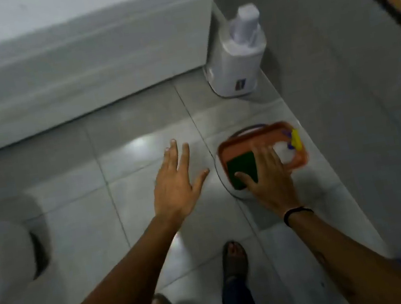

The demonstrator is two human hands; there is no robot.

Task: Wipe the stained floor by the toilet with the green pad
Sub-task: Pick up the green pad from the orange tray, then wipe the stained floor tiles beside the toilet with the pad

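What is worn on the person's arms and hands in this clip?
Both forearms are bare, with no sleeves or gloves. The right wrist carries a thin black band. The left hand and right hand show no rings that I can make out.

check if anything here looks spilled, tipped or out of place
Nothing stands out. The tall white plastic bottle stands upright in the corner, the orange plastic tray sits flat on the grey tiled floor, and no spill shows. The right hand rests on the dark green pad.

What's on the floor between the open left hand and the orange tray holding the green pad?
Only bare grey tile floor with a dark grout line, in the head view, lies between the left hand and the orange rectangular tray holding the green pad.
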